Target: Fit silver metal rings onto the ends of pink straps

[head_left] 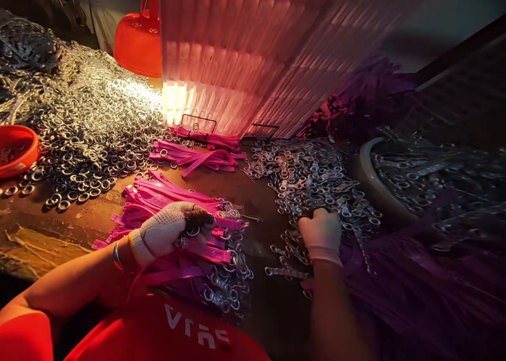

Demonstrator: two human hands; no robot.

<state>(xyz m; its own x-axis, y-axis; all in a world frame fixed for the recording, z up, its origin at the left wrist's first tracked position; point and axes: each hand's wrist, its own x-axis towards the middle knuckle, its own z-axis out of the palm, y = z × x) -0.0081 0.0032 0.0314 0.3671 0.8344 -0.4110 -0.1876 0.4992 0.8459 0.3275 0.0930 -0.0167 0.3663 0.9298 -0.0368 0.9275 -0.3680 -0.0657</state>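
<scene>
**Gloved hands at the pink straps and metal clasps**

We look down on a dark, worn workbench lit from behind by a bright lamp glow. Our left hand, in a white knit glove with a dark fingertip, is curled shut and pinching a small metal ring against the pile of pink straps that lies directly under it. Those straps are stacked roughly side by side, and the rings fitted to their ends bunch together along the pile's right edge and near side. A bangle sits on the left wrist.

Our right hand, also gloved, rests knuckles up on the near edge of a heap of metal clasps, fingers bent down into the pieces; we cannot tell whether it grips one. A few loose clasps lie just beside that wrist.

Farther back, a second bundle of pink straps lies between the two metal heaps. A broad spread of loose silver rings covers the left side of the bench, with a red bowl at its left edge. A red plastic container stands behind, beside a tall ribbed translucent sheet. On the right, a round tub holds more metal parts.
</scene>
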